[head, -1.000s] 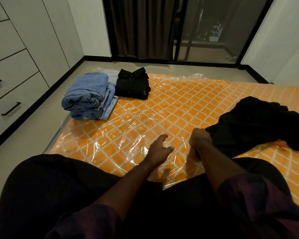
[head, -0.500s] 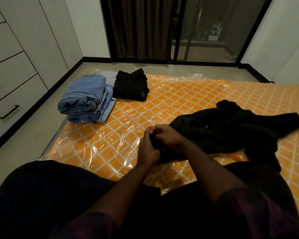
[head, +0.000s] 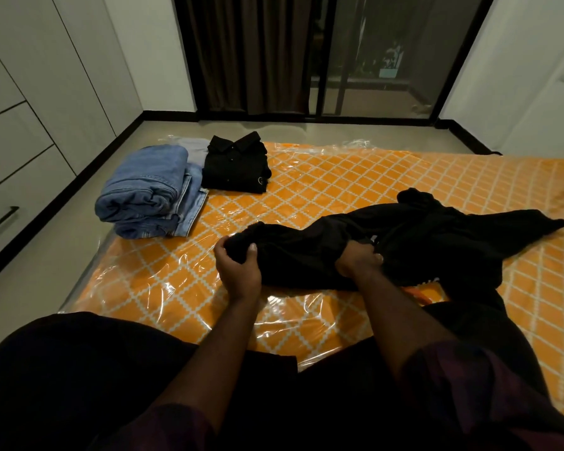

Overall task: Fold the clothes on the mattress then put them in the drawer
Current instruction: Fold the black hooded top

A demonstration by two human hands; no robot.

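Drawers (head: 4,177): white fronts with dark bar handles stood at the far left, off the mattress (head: 323,190), all apparently closed
Jeans (head: 150,190): a folded blue stack lay on the mattress's far left corner
Black shirt (head: 235,167): folded, collar at the far edge, just beside the jeans on their right
Mattress: orange lattice pattern under clear plastic wrap, carrying all the clothes
Left hand (head: 238,268): clenched round the bunched left end of the black garment (head: 437,236), thumb on top
Black garment: unfolded and crumpled, directly ahead of the person; its long axis ran left to right, with the bulk trailing off rightward
Right hand (head: 358,262): fingers curled into the cloth partway along, apart from the left
Relation that mattered: both hands held the near-left portion, so the loose mass lay to the right and slightly beyond them, nearer the right hand
Judgement: spreading it flat likely came first; 1 item was left to fold before the drawer
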